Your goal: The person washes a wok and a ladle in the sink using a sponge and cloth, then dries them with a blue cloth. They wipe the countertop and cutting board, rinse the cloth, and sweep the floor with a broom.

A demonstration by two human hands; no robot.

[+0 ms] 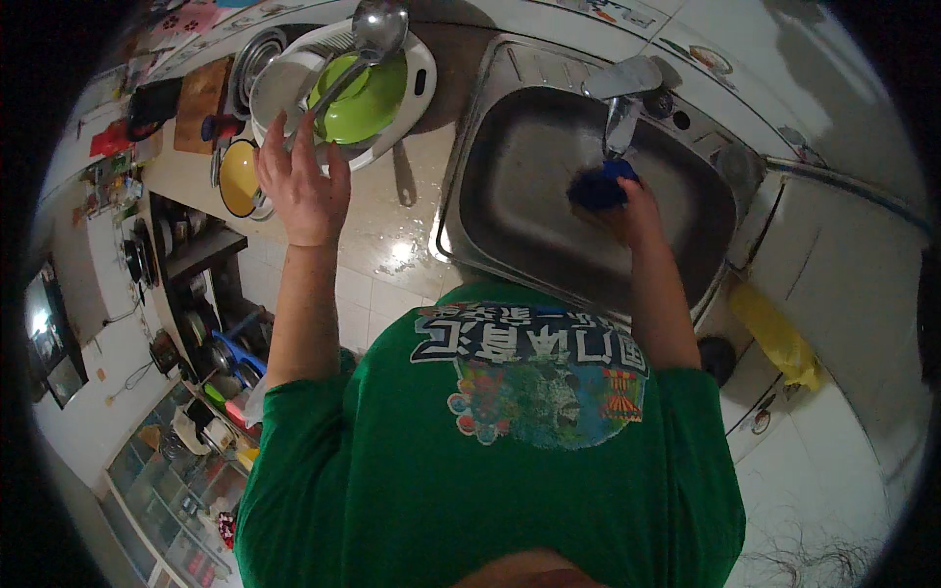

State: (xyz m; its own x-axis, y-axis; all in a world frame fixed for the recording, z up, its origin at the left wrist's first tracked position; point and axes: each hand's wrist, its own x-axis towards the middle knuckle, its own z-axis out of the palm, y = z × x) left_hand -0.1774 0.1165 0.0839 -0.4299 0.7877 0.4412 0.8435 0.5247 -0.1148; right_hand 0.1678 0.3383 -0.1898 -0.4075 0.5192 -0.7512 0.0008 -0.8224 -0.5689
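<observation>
My right hand (638, 209) holds a dark blue cloth or sponge (601, 185) over the stainless steel sink (529, 184), just below the metal faucet (621, 121). At the left, my left hand (305, 187) is raised with its fingers spread, by the near rim of a white plastic basin (423, 55). The basin holds a green bowl (378, 103) and a pale round bowl (283, 88). Across them lies a metal ladle (380, 29), its handle reaching toward my left fingers; whether they touch it I cannot tell.
Left of the basin are a yellow-lined bowl (239, 176), a wooden cutting board (198, 103) and stacked metal bowls (257, 62). A utensil handle (403, 176) sticks out on the wet countertop (367, 213). A yellow plastic bag (775, 334) hangs right of the sink.
</observation>
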